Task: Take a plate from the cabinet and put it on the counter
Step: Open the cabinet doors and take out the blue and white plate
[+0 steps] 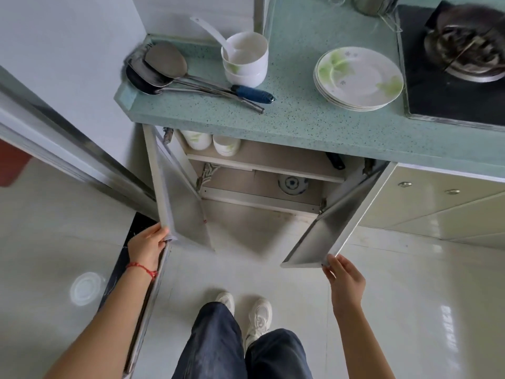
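I see the left hand (147,247) fingers gripping the left cabinet door (161,181) edge, the right hand (345,280) fingers pinching the right cabinet door (336,228) corner. The stack of white, green-leaf-patterned round plates (359,77) sits well apart on the speckled green table (297,116), beside the black stove (451,86). Pale glossy floor tiles (410,296) lie below.
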